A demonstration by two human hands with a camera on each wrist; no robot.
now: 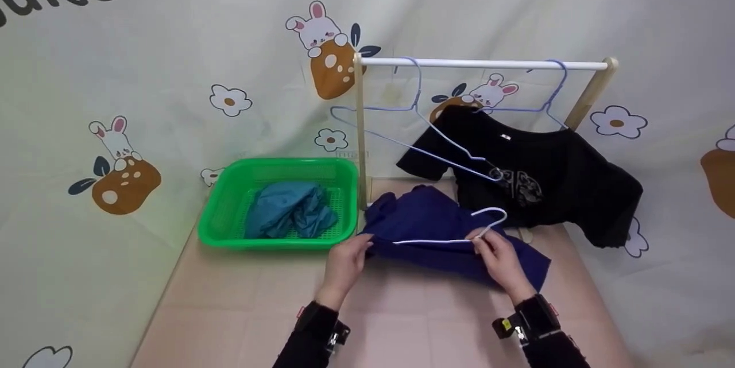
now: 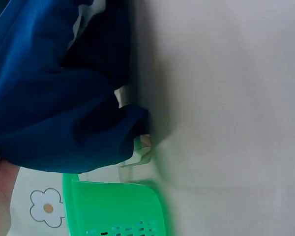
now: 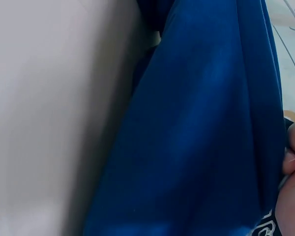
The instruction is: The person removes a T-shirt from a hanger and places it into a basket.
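Black sleeves point(image 1: 307, 336) with strapped wrist cameras point(image 1: 505, 328) come in at the near edge, and beyond them 2 hands work over the tabletop point(image 1: 229, 287). The left hand point(image 1: 344, 262) pinches the left edge of a navy garment point(image 1: 422, 213); the right hand point(image 1: 501, 259) grips a white hanger point(image 1: 430, 241) just below its hook. The garment lies bunched between and beneath the hands, on the near side of the rack point(image 1: 482, 64), its right part drooping toward the near right. The hanger's wire runs left along the garment's upper edge; whether its tips sit inside the cloth, I cannot tell.

If the left pinch loosens, the slack cloth would probably slide off the hanger. Pulling hard against a snagged tip could stretch the fabric or bend the thin wire. A careless lift could tangle the hook with the bare blue hanger point(image 1: 417, 95) beyond it, or catch the black T-shirt point(image 1: 551, 161) at far right. A swing left might knock the green basket point(image 1: 227, 236), which holds teal cloth point(image 1: 281, 207).
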